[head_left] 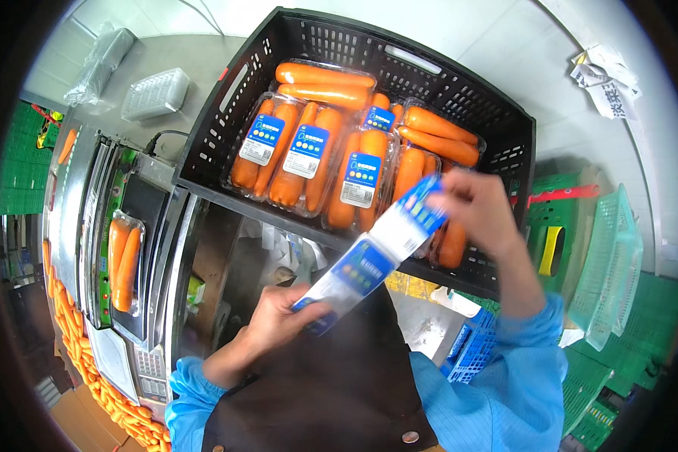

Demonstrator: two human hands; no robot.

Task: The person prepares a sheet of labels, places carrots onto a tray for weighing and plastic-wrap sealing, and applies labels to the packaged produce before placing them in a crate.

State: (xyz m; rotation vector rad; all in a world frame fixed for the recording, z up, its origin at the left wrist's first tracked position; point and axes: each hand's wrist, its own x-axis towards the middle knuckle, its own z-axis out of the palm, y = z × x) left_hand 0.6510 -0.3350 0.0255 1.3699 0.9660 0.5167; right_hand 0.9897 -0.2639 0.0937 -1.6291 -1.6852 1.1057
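Note:
My left hand [277,316] pinches the lower end of a strip of printed blue-and-white labels [359,268] in front of the dark apron [327,390]. The thumb lies on top of the strip. At the strip's upper end my right hand [477,203], somewhat blurred, grips a label by its blue part. Just beyond the hands stands a black plastic crate [457,85]. Inside it lie several clear-wrapped trays of carrots [353,175]; some carry blue-and-white labels, others show no label. The upper label and my right hand cover part of the front right trays.
Left of the crate, a wrapped tray of two carrots [125,263] rests on a wrapping machine [152,206]. Behind it are a white plastic basket [157,93] and plastic-wrapped packs [101,65]. Loose carrots [101,390] pile up lower left. Green crates [542,226] stand right.

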